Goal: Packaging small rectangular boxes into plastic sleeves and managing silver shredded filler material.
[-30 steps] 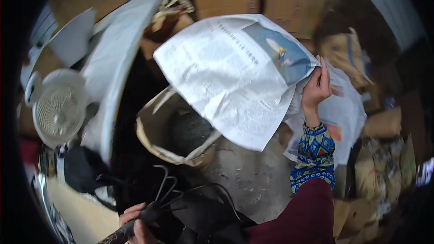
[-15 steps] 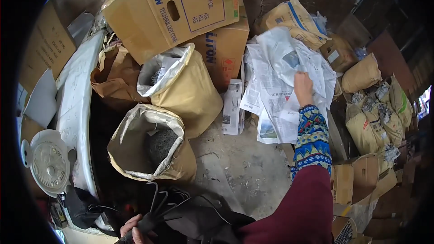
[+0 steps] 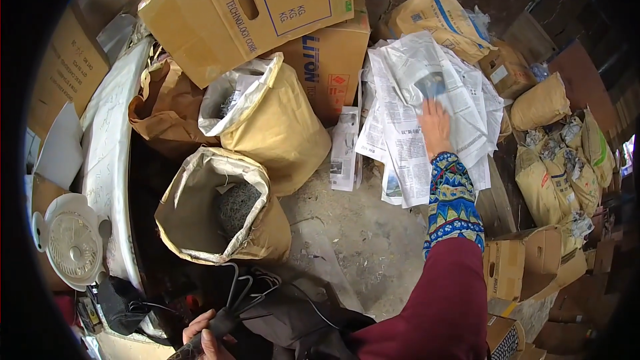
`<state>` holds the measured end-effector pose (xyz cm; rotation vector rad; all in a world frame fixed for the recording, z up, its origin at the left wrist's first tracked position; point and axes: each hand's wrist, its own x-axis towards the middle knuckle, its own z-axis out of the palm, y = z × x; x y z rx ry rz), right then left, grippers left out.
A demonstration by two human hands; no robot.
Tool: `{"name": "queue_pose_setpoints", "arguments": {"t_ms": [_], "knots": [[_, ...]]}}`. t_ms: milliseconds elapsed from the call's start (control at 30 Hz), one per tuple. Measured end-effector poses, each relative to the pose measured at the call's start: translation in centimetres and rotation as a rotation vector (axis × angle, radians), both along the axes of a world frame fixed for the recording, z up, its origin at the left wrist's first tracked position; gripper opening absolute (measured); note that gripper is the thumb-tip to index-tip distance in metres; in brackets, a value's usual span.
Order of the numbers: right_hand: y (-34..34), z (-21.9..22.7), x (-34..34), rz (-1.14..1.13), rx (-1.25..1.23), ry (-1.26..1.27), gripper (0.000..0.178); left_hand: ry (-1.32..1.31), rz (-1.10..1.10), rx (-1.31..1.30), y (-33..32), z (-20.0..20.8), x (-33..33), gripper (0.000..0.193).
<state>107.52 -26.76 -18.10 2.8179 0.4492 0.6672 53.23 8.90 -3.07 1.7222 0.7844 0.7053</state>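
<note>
My right hand lies on a pile of newspaper sheets, its fingers stretched out and slightly blurred over the top sheet. A patterned blue sleeve cover reaches up its forearm. At the lower left, my left hand is wrapped round the dark handle of a hand rake with bent metal tines. Just beyond the rake stands an open paper sack with grey, wiry shreds inside. A second open sack stands behind it, also holding grey material.
Large cardboard boxes stand at the back. A brown paper bag is left of the sacks, and a white fan sits at the far left. Filled sacks and an open carton line the right side.
The top newspaper sheet, raised and blurred before, now lies flatter on the pile. My right hand has gone from a closed grip to stretched fingers. The left hand keeps the rake.
</note>
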Motion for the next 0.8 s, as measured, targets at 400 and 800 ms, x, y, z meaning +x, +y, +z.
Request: {"name": "queue_pose_setpoints", "arguments": {"t_ms": [400,800], "knots": [[0.4,0.1,0.7,-0.361,0.3,0.489,0.038,-0.002,-0.032,-0.044,-1.0,0.6,0.4,0.027],[1.5,-2.2,0.4,-0.084,0.27,0.323,0.031,0.057,-0.041,-0.015,-2.1,1.5,1.4,0.022]]}}
